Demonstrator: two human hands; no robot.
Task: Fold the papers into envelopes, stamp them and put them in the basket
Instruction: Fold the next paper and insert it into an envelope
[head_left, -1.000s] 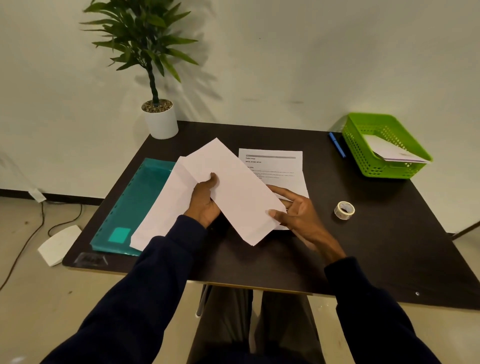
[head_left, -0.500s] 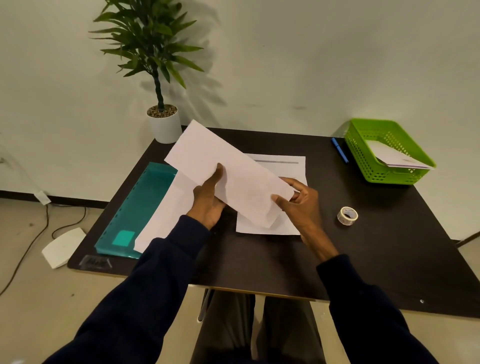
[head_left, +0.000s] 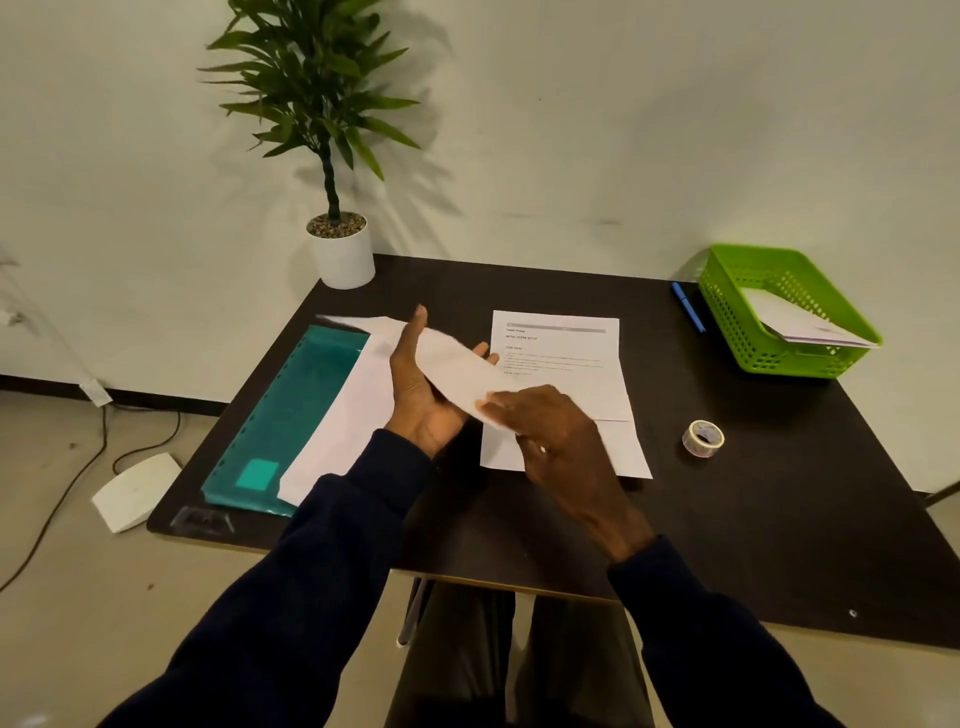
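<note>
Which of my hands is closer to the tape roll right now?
Right. The right hand, pinching the paper, sits left of the tape roll, apart from it. The left hand holds the paper farther left, beyond the right hand.

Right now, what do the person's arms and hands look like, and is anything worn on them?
The left sleeve and right sleeve are long, dark navy, plain, ending at the wrists. The left hand and right hand are bare: no gloves, no watch showing. A small glint on one right finger may be a ring.
</note>
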